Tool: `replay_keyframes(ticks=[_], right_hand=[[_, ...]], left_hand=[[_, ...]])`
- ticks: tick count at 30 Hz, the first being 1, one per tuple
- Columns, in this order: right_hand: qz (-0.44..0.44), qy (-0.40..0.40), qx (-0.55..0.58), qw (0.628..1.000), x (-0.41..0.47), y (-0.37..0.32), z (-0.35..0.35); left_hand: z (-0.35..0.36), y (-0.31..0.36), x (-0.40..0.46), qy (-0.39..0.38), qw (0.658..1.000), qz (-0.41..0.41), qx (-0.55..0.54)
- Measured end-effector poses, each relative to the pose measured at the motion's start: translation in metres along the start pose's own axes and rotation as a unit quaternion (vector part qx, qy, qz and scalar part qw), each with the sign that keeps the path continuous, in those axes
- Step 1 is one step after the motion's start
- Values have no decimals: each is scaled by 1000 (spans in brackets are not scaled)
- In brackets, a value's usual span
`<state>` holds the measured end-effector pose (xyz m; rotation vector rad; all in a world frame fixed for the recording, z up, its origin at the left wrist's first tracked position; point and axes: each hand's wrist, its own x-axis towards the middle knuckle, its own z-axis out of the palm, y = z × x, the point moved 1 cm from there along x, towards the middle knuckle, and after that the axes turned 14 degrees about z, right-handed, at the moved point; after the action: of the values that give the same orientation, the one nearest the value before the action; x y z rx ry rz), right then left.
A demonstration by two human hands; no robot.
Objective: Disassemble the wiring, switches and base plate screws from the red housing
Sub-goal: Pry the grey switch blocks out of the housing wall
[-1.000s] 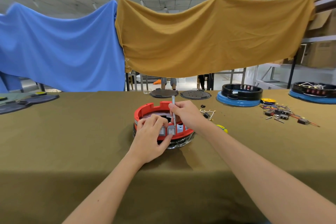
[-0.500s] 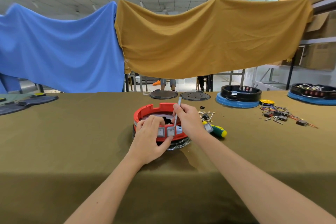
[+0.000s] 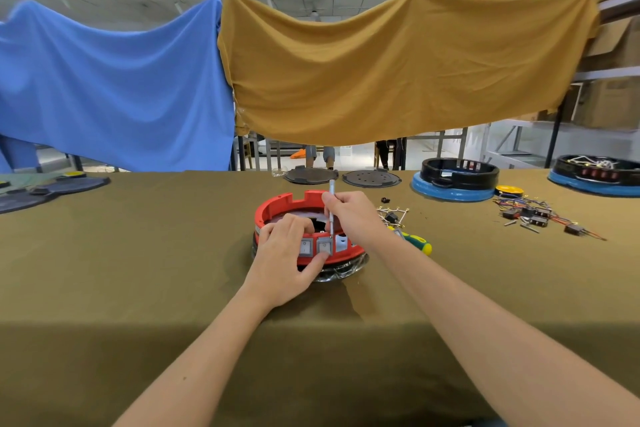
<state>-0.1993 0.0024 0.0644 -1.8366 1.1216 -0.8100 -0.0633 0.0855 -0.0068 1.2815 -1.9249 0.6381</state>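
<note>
Olive cloth covers the table [image 3: 138, 288]; near its front edge's middle the left hand [image 3: 287, 263] grips the red housing [image 3: 277, 208], thumb under a switch [image 3: 324, 246]. The right hand [image 3: 356, 218] pinches a thin tool [image 3: 331, 208], tilted a second ago, now upright, tip beside the switch, likely prying. The housing lies flat, opening upward, switches facing the person.

Housing [image 3: 282, 206] at frame centre on the table [image 3: 138, 253]. Left hand [image 3: 289, 262] at its near wall, over the switches [image 3: 323, 247]; right hand [image 3: 356, 215] at its right, holding a thin tool [image 3: 331, 208] upright. Screwdriver [image 3: 417, 242] right of housing; loose wired parts [image 3: 540, 217] farther right; two discs [image 3: 371, 178] behind.
</note>
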Motion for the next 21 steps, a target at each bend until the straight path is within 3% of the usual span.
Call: replay_keyframes(ticks=[7,15,21], right_hand=[[11,-36,-26,999,0,-5,-1],[-55,49,73,995,-6,15,6],[-40,-3,61,997,-4,11,1]], left_hand=[[-1,1,0,-5,1000,1,-8],[-3,2,0,3,1000,2,-5],[-1,2,0,0,1000,4,-2]])
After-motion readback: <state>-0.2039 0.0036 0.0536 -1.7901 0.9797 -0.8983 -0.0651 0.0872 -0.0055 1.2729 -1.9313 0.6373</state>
